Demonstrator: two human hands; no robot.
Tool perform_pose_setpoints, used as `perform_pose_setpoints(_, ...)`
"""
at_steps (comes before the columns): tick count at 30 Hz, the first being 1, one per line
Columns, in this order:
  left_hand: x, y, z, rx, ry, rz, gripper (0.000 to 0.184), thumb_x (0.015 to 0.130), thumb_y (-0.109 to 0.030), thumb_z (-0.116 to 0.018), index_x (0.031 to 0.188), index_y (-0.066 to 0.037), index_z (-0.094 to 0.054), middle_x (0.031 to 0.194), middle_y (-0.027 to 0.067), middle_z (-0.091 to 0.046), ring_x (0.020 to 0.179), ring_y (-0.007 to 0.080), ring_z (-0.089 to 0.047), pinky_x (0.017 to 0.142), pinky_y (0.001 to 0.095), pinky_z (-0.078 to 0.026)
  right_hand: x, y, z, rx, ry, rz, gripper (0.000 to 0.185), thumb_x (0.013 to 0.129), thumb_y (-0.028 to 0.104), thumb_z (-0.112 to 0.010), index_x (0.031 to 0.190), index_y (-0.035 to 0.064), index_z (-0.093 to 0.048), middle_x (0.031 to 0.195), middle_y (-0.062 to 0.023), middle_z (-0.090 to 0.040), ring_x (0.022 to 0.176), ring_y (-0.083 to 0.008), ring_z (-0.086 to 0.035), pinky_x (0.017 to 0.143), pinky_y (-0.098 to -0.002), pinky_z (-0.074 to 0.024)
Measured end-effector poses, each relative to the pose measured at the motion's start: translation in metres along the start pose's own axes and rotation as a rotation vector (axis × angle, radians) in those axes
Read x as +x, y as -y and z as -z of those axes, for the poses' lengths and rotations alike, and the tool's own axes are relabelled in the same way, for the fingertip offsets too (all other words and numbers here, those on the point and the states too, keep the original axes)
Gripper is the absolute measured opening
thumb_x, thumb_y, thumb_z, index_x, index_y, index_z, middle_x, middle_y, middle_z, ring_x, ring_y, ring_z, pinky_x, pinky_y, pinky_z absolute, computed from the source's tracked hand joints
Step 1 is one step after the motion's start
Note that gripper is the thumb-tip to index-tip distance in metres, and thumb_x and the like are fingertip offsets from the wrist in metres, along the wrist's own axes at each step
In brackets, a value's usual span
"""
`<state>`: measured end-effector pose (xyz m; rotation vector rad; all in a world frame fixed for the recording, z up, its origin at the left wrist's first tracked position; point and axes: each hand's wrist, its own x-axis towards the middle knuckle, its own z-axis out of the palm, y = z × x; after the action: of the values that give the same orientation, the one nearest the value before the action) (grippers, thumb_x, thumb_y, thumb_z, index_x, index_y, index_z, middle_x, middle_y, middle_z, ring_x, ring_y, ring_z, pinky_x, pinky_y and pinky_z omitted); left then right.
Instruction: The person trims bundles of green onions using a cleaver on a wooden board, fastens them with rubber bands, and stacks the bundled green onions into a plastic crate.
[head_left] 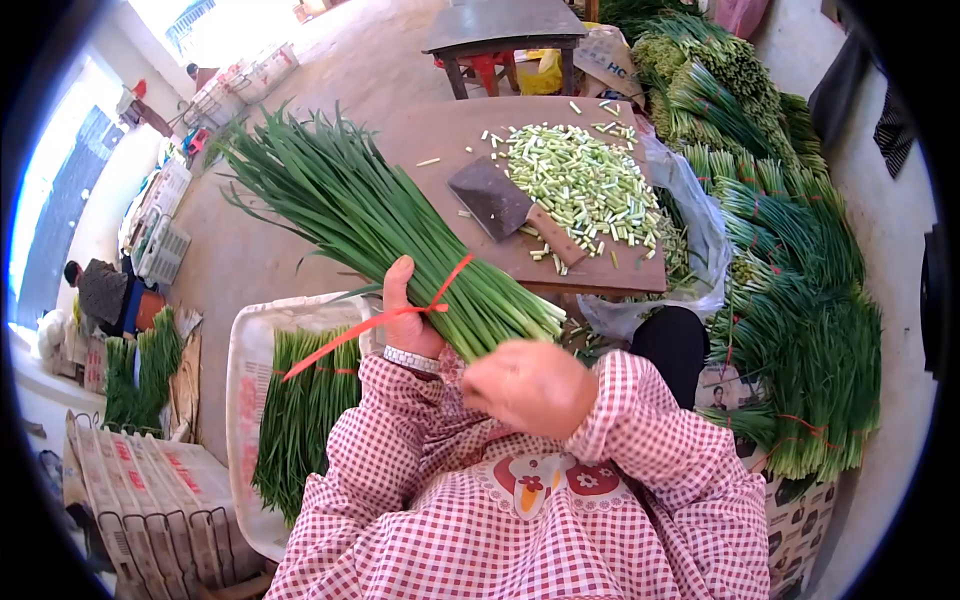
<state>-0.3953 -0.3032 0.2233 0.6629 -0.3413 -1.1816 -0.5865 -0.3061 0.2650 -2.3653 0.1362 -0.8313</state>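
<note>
A thick bundle of garlic chives (385,215) lies tilted in front of me, leaf tips to the upper left and pale cut ends to the lower right. My left hand (410,322) is wrapped around it from below, thumb up along its side. A red tie (340,340) crosses the bundle, with a loose tail hanging to the left. Just below the pale stem ends is my right hand (530,388), closed and slightly blurred. Its fingers curl under, so what they hold, if anything, is hidden. A cleaver (490,200) with a wooden handle rests flat on the table beyond.
Chopped stem ends (575,185) are heaped on the brown tabletop (410,130). At my left stands a white crate (240,400) holding tied chives. Many bundles (790,270) are piled along the right wall. Another person (105,295) sits far left, near stacked crates (160,250).
</note>
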Motion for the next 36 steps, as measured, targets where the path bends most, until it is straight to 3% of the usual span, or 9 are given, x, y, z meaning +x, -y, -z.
perform_pose_setpoints(4,0.015,-0.005,0.001,-0.106,0.053,-0.047,0.057,0.084,-0.044,-0.057,0.117,0.002,-0.052,0.111,0.0185,-0.062,0.099,0.0326,-0.061,0.090,0.0449,-0.050,-0.042,0.008,-0.002,0.077,0.147,-0.081,0.015,0.081,0.019,-0.061,0.082,0.0053,-0.053,0.073,-0.0121,-0.059,0.072,-0.0307,-0.060,0.064,-0.0394,-0.0500)
perform_pose_setpoints(8,0.008,-0.018,-0.012,-0.251,0.208,0.014,0.073,0.082,-0.054,-0.057,0.127,0.001,-0.044,0.118,0.0202,-0.056,0.111,0.0340,-0.054,0.093,0.0522,-0.047,-0.102,-0.017,0.020,-0.149,0.587,-0.743,0.052,0.085,0.043,-0.059,0.120,0.0055,-0.056,0.113,-0.0187,-0.059,0.108,-0.0328,-0.057,0.092,-0.0391,-0.0465)
perform_pose_setpoints(10,0.017,-0.014,0.009,-0.300,0.284,0.011,0.076,0.082,-0.056,-0.057,0.133,-0.002,-0.039,0.122,0.0182,-0.053,0.117,0.0348,-0.049,0.095,0.0540,-0.045,-0.112,-0.034,0.037,-0.053,0.257,-0.586,0.041,0.085,0.036,-0.062,0.110,0.0033,-0.061,0.101,-0.0206,-0.061,0.095,-0.0336,-0.059,0.084,-0.0389,-0.0484)
perform_pose_setpoints(15,0.017,0.006,0.015,-0.568,0.660,0.240,0.089,0.081,-0.064,-0.048,0.141,-0.002,-0.028,0.134,0.0184,-0.045,0.120,0.0356,-0.047,0.101,0.0532,-0.039,-0.079,-0.046,0.059,0.637,-0.166,-0.800,0.016,0.092,0.015,-0.056,0.097,-0.0005,-0.057,0.085,-0.0045,-0.059,0.077,-0.0055,-0.052,0.064,-0.0235,-0.0469)
perform_pose_setpoints(18,0.013,0.014,0.025,-0.571,0.527,0.242,0.090,0.081,-0.064,-0.048,0.140,0.001,-0.029,0.133,0.0194,-0.046,0.115,0.0378,-0.051,0.097,0.0544,-0.043,-0.050,-0.021,0.051,0.880,-0.049,-0.782,0.030,0.094,0.024,-0.054,0.109,-0.0016,-0.054,0.097,-0.0104,-0.060,0.086,-0.0130,-0.057,0.073,-0.0270,-0.0493)
perform_pose_setpoints(22,0.017,0.016,0.026,-0.382,0.797,0.195,0.086,0.083,-0.053,-0.056,0.140,0.004,-0.026,0.135,0.0191,-0.043,0.123,0.0401,-0.044,0.102,0.0524,-0.041,-0.060,-0.037,0.024,0.836,0.134,-0.659,0.070,0.091,0.047,-0.053,0.134,-0.0053,-0.036,0.126,-0.0240,-0.052,0.116,-0.0287,-0.052,0.099,-0.0369,-0.0399)
perform_pose_setpoints(26,-0.006,0.023,0.017,-0.101,0.414,0.145,0.075,0.080,-0.043,-0.056,0.137,0.000,-0.035,0.129,0.0221,-0.048,0.120,0.0372,-0.048,0.098,0.0533,-0.044,-0.072,-0.072,0.027,0.716,0.021,-0.768,0.087,0.081,0.053,-0.064,0.140,-0.0015,-0.030,0.138,-0.0219,-0.041,0.127,-0.0320,-0.042,0.102,-0.0419,-0.0366)
perform_pose_setpoints(29,-0.004,0.044,0.032,-0.261,0.502,0.269,0.078,0.064,-0.026,-0.066,0.133,0.002,-0.041,0.125,0.0209,-0.054,0.112,0.0388,-0.055,0.096,0.0540,-0.045,-0.043,-0.075,0.040,0.651,0.063,-0.736,0.091,0.079,0.047,-0.070,0.143,0.0009,-0.024,0.143,-0.0165,-0.035,0.131,-0.0307,-0.035,0.106,-0.0431,-0.0314)
perform_pose_setpoints(36,-0.015,0.044,0.001,0.073,0.592,0.456,0.074,0.068,-0.020,-0.069,0.133,0.001,-0.041,0.127,0.0177,-0.053,0.112,0.0299,-0.056,0.096,0.0440,-0.046,0.009,-0.060,0.039,0.995,-0.491,-0.564,0.072,0.081,0.014,-0.072,0.138,0.0045,-0.029,0.128,-0.0133,-0.049,0.115,-0.0245,-0.051,0.096,-0.0385,-0.0445)
